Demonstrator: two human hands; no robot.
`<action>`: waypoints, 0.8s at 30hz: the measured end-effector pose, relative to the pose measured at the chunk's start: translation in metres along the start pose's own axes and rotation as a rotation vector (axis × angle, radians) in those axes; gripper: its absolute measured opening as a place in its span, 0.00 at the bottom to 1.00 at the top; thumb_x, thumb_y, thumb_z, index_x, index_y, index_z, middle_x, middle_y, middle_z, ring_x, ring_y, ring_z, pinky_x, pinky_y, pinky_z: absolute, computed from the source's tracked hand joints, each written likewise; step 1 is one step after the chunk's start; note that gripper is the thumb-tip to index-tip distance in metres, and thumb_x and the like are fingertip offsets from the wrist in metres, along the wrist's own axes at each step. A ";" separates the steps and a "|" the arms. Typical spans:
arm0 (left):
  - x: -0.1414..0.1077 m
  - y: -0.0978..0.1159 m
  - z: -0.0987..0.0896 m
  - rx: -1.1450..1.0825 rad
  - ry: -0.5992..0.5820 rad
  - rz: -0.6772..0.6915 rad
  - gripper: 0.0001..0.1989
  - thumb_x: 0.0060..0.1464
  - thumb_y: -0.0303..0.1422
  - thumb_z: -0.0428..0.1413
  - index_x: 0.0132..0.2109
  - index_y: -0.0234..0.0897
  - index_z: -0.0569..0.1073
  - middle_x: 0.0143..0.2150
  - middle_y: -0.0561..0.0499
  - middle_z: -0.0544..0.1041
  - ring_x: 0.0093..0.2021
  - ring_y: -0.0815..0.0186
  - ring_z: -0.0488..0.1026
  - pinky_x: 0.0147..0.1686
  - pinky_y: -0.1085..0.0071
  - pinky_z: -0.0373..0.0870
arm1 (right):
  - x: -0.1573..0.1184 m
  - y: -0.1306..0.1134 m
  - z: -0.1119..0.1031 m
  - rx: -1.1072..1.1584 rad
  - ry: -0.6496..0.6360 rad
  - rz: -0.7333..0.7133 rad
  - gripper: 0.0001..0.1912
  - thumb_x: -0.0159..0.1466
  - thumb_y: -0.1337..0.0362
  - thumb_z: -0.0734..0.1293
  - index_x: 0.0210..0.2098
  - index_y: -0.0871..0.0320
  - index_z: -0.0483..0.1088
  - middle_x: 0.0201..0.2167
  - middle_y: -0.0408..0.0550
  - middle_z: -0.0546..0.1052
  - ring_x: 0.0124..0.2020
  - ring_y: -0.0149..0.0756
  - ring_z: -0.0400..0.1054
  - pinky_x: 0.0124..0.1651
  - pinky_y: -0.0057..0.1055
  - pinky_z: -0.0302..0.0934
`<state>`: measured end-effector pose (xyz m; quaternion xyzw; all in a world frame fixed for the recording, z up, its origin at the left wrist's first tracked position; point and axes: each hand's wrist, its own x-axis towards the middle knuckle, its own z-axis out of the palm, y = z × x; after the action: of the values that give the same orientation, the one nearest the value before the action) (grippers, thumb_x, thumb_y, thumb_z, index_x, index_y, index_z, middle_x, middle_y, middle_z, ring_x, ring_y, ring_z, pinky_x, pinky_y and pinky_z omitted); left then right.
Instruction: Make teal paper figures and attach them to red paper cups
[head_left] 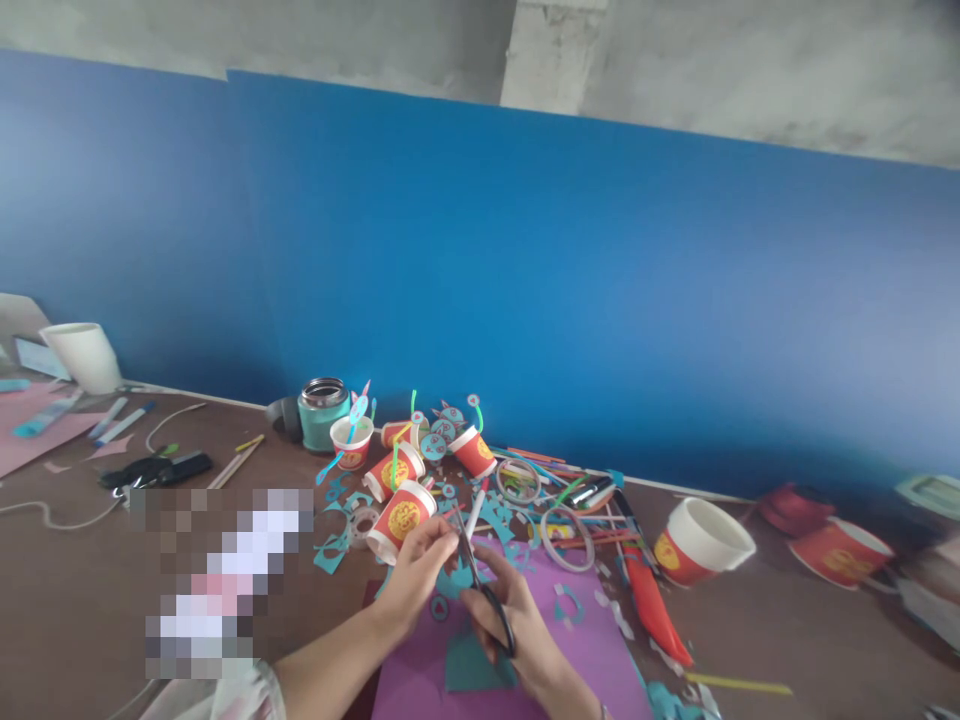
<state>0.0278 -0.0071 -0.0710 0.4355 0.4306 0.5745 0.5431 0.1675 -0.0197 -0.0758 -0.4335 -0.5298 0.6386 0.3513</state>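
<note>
My right hand (517,620) is closed around the black handles of a pair of scissors (491,595), whose blades point up and away. Close beside the blades, my left hand (420,565) is closed in a pinch; what sits in its fingertips is too small to make out. Light blue paper (454,582) shows between the two hands. Under them lies a purple sheet (420,675), with a darker teal square of paper (472,665) and a small round paper piece with a red mark (439,607) on it.
Red-and-white paper cups (401,520), several with straws and round paper faces, stand or lie ahead. Tape rolls (568,540), straws and blue scraps crowd the middle. A teal flask (322,415) stands behind, stacked cups (701,540) at right. A blue partition (480,270) closes the back.
</note>
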 end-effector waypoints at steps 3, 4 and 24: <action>-0.001 0.001 0.001 -0.009 0.027 0.001 0.12 0.45 0.39 0.55 0.23 0.37 0.65 0.20 0.56 0.66 0.24 0.69 0.62 0.27 0.73 0.58 | 0.000 0.000 -0.001 -0.004 -0.020 0.005 0.33 0.50 0.50 0.70 0.49 0.62 0.60 0.09 0.30 0.62 0.07 0.21 0.50 0.10 0.17 0.44; -0.001 0.002 0.001 -0.012 0.035 0.003 0.12 0.45 0.39 0.55 0.22 0.37 0.65 0.20 0.55 0.66 0.24 0.69 0.62 0.27 0.73 0.58 | 0.000 -0.001 -0.001 -0.006 -0.029 0.004 0.33 0.50 0.50 0.69 0.49 0.62 0.60 0.09 0.29 0.62 0.07 0.21 0.50 0.10 0.17 0.44; -0.001 0.001 0.001 0.022 0.023 0.026 0.11 0.47 0.36 0.53 0.22 0.37 0.63 0.19 0.58 0.60 0.22 0.71 0.57 0.25 0.74 0.53 | 0.003 0.001 -0.001 -0.068 0.074 -0.079 0.22 0.50 0.54 0.70 0.38 0.62 0.66 0.09 0.31 0.61 0.08 0.21 0.51 0.11 0.18 0.46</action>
<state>0.0284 -0.0082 -0.0702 0.4403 0.4376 0.5816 0.5257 0.1668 -0.0165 -0.0777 -0.4474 -0.5545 0.5894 0.3809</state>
